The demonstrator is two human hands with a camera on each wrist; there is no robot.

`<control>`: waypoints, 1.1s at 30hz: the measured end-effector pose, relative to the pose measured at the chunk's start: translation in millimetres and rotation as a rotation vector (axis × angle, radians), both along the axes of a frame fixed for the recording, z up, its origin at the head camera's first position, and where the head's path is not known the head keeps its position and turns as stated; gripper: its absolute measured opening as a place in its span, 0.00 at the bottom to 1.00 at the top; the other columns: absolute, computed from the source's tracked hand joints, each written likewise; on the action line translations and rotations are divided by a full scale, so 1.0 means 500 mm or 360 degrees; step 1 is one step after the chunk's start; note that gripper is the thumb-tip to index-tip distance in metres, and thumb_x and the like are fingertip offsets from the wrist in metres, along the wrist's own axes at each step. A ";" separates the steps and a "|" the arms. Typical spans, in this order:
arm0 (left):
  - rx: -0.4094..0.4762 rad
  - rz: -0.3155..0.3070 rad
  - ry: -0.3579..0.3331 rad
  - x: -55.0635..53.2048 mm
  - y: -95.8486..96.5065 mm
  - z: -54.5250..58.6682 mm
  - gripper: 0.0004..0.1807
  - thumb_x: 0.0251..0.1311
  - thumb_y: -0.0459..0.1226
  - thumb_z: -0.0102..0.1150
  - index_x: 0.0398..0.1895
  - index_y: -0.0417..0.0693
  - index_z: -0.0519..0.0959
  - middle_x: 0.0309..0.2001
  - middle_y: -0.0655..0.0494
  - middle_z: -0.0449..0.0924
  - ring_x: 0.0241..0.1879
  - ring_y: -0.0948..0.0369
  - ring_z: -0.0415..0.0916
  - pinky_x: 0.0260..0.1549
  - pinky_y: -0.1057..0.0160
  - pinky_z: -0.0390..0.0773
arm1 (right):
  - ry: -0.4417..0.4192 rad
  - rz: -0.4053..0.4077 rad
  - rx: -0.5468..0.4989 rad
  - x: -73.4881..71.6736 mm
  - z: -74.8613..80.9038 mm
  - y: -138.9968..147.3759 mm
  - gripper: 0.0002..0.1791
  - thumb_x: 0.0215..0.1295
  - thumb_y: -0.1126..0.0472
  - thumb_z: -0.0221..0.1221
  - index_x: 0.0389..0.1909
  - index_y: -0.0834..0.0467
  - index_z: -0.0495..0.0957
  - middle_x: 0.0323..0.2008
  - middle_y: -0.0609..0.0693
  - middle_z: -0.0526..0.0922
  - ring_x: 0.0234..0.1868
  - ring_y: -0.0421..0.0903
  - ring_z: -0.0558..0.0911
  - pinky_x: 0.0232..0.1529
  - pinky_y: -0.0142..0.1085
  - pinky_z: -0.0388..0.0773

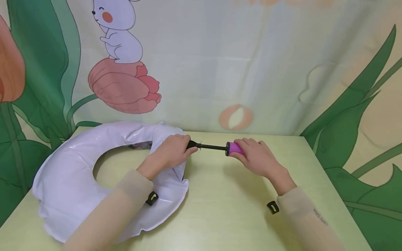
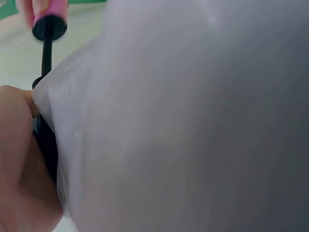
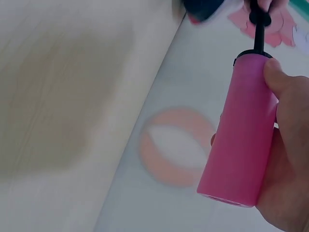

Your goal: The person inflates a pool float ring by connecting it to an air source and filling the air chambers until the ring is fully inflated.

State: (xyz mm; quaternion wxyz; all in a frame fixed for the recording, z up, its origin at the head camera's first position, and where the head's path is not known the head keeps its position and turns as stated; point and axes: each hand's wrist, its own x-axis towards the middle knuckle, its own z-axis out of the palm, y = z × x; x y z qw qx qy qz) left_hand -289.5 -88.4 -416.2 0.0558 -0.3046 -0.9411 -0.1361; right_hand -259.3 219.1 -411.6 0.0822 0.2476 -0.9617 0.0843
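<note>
Setting: A pale yellow table [image 1: 220, 216] stands against a printed cloth backdrop [image 1: 194, 76], its far edge just beside the cloth.
Hand pump: Above the far middle of the table, a hand pump [image 1: 213, 147] stretches almost level between a person's two hands, its black rod [image 1: 208, 146] exposed between the black end [image 1: 193, 144] on the left and the pink barrel [image 1: 235, 148] on the right.
Left hand: The left hand [image 1: 171, 151] grips the black end, fingers curled round it, beside the right-hand part of the ring; how each finger lies is hidden.
Right hand: The right hand [image 1: 257, 158] wraps the pink barrel, thumb laid along its side near the rod, as the right wrist view shows.
Inflatable ring: A white inflatable ring [image 1: 69, 184], puffed and creased, covers the left side of the table, glossy along its folds; bare tabletop shows through its hole. In the left wrist view it fills most of the frame.
Inner wall: A small dark patterned patch [image 1: 142, 145] shows at the far inside of the ring, too small to make out.
Sleeves: Both arms wear cream sleeves [image 1: 301, 212]; the right one carries small lettering, unreadable here.
Wrist fittings: A small black fitting [image 1: 152, 198] sits near the left cuff, another near the right.
Backdrop print: A white rabbit [image 1: 122, 45] perches on a pink tulip [image 1: 120, 87] at left; large green leaves [image 1: 342, 139] rise at right.
</note>
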 end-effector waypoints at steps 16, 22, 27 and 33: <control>-0.0021 0.0010 0.0006 0.005 0.037 0.002 0.20 0.77 0.51 0.51 0.37 0.43 0.71 0.28 0.54 0.73 0.30 0.53 0.73 0.38 0.51 0.72 | 0.0093 0.0058 0.0081 -0.005 0.003 -0.066 0.28 0.76 0.37 0.53 0.64 0.54 0.75 0.50 0.50 0.81 0.51 0.51 0.79 0.45 0.50 0.71; 0.0009 0.0040 0.0023 -0.005 0.006 0.002 0.19 0.77 0.50 0.52 0.34 0.44 0.70 0.26 0.54 0.71 0.29 0.53 0.73 0.37 0.51 0.72 | 0.0046 0.0014 0.0023 -0.011 0.007 -0.010 0.27 0.75 0.40 0.57 0.64 0.54 0.75 0.53 0.51 0.81 0.52 0.50 0.79 0.49 0.52 0.69; -0.0003 0.0004 0.0010 -0.002 0.028 0.000 0.20 0.77 0.50 0.51 0.35 0.43 0.70 0.26 0.53 0.72 0.28 0.53 0.72 0.36 0.51 0.73 | 0.0067 0.0045 0.0049 -0.013 0.000 -0.032 0.27 0.76 0.39 0.55 0.63 0.54 0.75 0.50 0.50 0.82 0.51 0.51 0.79 0.47 0.52 0.70; -0.0004 -0.0011 -0.0013 0.002 0.054 -0.009 0.20 0.77 0.51 0.51 0.36 0.43 0.71 0.25 0.54 0.71 0.27 0.54 0.71 0.34 0.54 0.71 | 0.0108 0.0085 0.0119 -0.010 0.003 -0.082 0.28 0.76 0.36 0.52 0.61 0.54 0.76 0.47 0.49 0.82 0.47 0.51 0.79 0.43 0.51 0.72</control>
